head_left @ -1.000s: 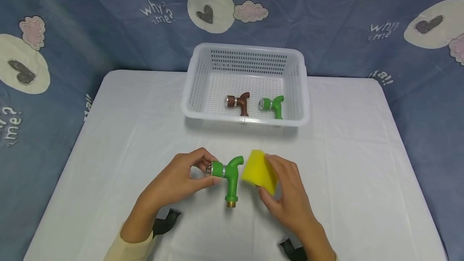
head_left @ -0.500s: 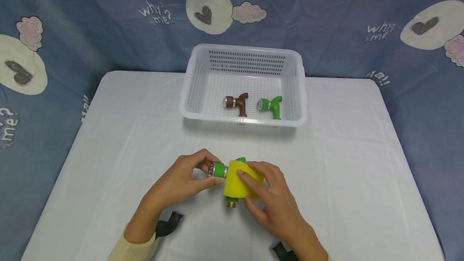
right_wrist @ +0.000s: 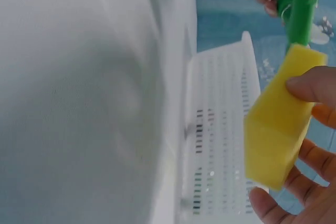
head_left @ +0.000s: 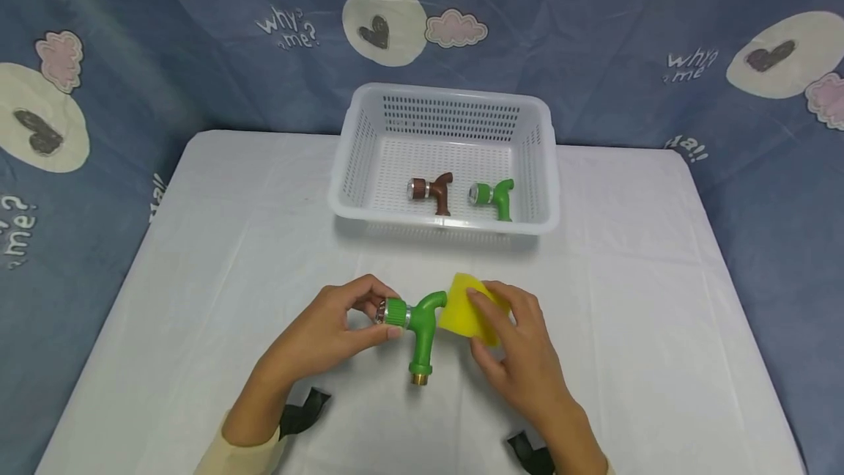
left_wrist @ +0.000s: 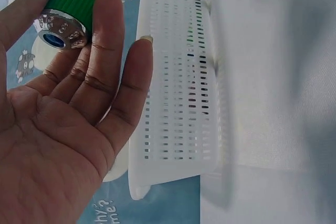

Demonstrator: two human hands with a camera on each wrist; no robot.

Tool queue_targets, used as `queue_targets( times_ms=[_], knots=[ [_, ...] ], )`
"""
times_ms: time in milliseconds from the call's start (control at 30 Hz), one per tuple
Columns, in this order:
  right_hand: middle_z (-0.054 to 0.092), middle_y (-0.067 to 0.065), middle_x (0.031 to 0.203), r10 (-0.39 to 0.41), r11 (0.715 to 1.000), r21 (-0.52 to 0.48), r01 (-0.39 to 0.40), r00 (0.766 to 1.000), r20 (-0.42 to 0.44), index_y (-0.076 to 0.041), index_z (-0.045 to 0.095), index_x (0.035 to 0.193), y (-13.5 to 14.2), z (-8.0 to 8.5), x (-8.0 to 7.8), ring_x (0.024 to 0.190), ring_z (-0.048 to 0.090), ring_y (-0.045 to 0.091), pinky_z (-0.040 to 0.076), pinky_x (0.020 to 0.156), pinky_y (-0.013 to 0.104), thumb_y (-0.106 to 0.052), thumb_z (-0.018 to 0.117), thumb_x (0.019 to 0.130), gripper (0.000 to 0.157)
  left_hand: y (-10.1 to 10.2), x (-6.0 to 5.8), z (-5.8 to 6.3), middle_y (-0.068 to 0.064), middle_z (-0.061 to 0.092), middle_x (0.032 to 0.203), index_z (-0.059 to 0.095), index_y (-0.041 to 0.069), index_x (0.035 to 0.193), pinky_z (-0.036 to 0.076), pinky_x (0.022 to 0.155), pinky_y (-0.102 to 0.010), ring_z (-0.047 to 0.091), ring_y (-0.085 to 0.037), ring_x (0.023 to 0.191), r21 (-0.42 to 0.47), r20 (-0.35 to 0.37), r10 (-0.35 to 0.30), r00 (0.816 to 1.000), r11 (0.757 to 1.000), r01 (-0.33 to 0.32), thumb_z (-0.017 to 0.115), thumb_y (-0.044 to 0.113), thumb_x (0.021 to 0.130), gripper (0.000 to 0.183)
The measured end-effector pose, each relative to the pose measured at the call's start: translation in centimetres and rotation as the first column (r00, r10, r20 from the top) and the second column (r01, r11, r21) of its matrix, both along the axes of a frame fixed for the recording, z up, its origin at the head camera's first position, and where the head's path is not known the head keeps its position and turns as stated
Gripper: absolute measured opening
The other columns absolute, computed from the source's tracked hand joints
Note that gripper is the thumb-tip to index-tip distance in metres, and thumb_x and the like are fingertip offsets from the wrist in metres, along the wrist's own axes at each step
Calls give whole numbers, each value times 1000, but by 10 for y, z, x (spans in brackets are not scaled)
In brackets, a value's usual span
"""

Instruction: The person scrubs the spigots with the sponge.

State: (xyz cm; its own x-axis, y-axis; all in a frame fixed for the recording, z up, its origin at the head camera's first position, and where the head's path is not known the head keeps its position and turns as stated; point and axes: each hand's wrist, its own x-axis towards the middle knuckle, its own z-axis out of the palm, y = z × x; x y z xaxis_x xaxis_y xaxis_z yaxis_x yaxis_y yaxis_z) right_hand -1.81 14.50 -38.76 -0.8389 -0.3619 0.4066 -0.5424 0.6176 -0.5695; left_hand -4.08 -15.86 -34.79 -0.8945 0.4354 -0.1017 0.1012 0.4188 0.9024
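Note:
My left hand (head_left: 332, 325) pinches a green faucet (head_left: 423, 328) by its ribbed knob end, fingers behind and thumb in front. The faucet's spout points right and its brass threaded end points down, above the table. In the left wrist view the silver cap of the green knob (left_wrist: 71, 3) shows between thumb and fingers. My right hand (head_left: 524, 343) holds a yellow sponge (head_left: 464, 308) just right of the spout; the sponge bends slightly between thumb and fingers. In the right wrist view the sponge (right_wrist: 278, 124) overlaps the faucet's body (right_wrist: 302, 14); whether they touch I cannot tell.
Behind the hands, a white slotted plastic basket (head_left: 442, 223) stands at the table's far side. Inside lie a brown faucet (head_left: 438, 190) and another green faucet (head_left: 501, 200). White cloth covers the table (head_left: 231, 240); a blue printed curtain (head_left: 198, 42) hangs behind.
The sponge went from beside the faucet to cover its body half a second ago, then moved back right, off it. My left hand keeps its hold on the knob end.

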Motion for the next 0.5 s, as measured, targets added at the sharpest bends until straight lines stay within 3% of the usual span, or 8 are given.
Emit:
queue_targets(
  times_ms=[133, 233, 500],
  knots=[
    [54, 13, 144, -28, 998, -49, 28, 1000, 3, -8, 59, 145, 4, 0, 1, 127, 49, 35, 41, 106, 30, -10, 74, 85, 62, 0, 0, 0, 10, 71, 90, 67, 28, 119, 48, 94, -50, 68, -14, 99, 2, 20, 8, 1000, 1000, -8, 86, 32, 89, 35],
    [54, 14, 144, -4, 994, -108, 3, 1000, -10, -7, 58, 145, 2, 3, 4, 127, 49, 34, 38, 109, 24, -11, 72, 84, 63, 0, -1, -1, 11, 71, 91, 67, 28, 121, 49, 93, -47, 69, -12, 98, -6, 11, 20, 1000, 1000, -20, 86, 29, 89, 37],
    [51, 12, 147, 160, 982, -98, -164, 986, -45, -16, 59, 147, -19, 11, 14, 132, 47, 33, 40, 113, 35, -22, 64, 98, 50, 3, -4, -4, 10, 70, 88, 68, 26, 120, 49, 87, -46, 67, -14, 88, 13, -6, 31, 1000, 999, -31, 85, 33, 91, 34]
  ],
)
